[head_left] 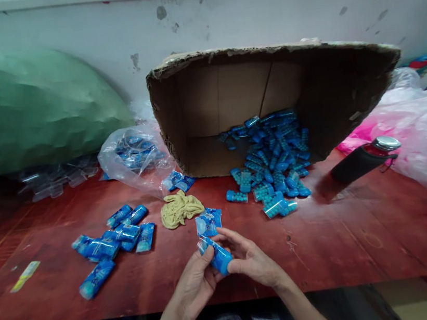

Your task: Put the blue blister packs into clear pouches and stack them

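Note:
Near the table's front edge, a small blue bottle in a printed wrapper point(219, 259) is held between both hands. My left hand point(198, 278) grips it with the thumb on top, at the wrapper's left end. The thumb and fingers of my right hand point(252, 260) close on its right end. Just beyond the hands lies a flat blue printed sleeve point(209, 221). Several wrapped blue bottles point(101, 248) are grouped to the left. Many blue-capped clear bottles of blue beads point(272, 157) spill from a cardboard box point(216, 154) lying on its side.
A crumpled yellow cloth point(180, 208) and a plastic bag of blue sleeves point(134, 154) lie left of the box. A black-covered flask point(359, 162) stands tilted in view at right, by pink and clear plastic bags point(425, 127). A green sack point(34, 110) fills the back left.

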`<state>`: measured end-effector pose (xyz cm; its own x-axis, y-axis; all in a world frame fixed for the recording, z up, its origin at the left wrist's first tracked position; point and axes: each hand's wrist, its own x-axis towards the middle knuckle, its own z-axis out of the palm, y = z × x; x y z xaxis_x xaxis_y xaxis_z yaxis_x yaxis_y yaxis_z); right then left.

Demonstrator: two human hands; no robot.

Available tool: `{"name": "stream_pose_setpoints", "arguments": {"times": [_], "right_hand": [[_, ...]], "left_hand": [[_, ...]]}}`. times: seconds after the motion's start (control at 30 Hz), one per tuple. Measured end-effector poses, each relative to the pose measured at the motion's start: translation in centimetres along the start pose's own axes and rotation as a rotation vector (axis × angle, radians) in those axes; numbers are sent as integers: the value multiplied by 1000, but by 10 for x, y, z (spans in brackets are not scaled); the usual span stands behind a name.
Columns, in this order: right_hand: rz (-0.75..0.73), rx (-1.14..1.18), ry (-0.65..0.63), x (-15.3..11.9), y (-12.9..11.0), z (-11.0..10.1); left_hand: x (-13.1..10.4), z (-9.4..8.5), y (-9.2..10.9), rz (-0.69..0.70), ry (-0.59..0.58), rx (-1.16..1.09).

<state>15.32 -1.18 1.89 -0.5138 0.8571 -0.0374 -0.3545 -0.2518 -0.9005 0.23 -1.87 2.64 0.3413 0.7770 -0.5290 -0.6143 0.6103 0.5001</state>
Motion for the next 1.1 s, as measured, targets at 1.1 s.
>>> {"name": "stream_pose_setpoints", "arguments": {"times": [1.1], "right_hand": [[4,-9,57,2,3,1]], "left_hand": [[-7,12,-12,42,74,7]]}}
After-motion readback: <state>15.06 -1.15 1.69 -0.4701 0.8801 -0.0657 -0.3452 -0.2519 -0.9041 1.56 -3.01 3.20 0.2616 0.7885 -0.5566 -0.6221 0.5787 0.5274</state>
